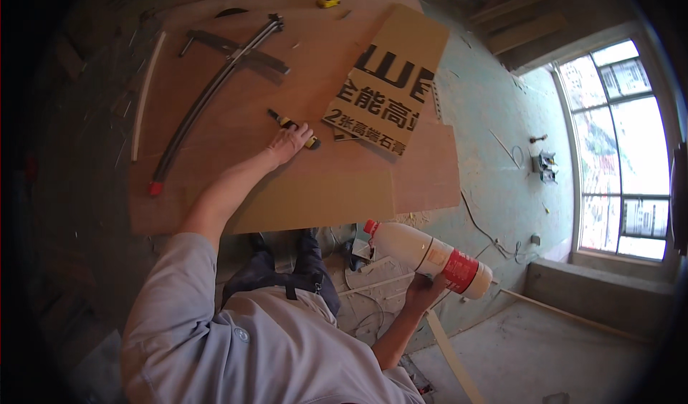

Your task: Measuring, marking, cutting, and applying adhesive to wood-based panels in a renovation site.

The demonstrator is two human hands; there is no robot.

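My left hand [288, 142] is closed round a black and yellow utility knife [313, 143] at the middle of the brown board table [330, 196]. The knife's dark front end points to the far left, past my fingers. Off the table's near right edge, my right hand [428, 289] grips a large plastic bottle [405, 245] from below. The bottle lies tilted, its red cap toward the table and its base to the right. Pale contents show through it, and a red label [461, 271] wraps its lower part.
A printed cardboard sheet [401, 53] lies at the table's far right. A long dark metal bar tool [208, 92] with a crosspiece rests at the left, near a white strip [148, 96]. A yellow tape measure [328, 1] sits at the far edge. Cables and wood strips [453, 357] lie on the floor.
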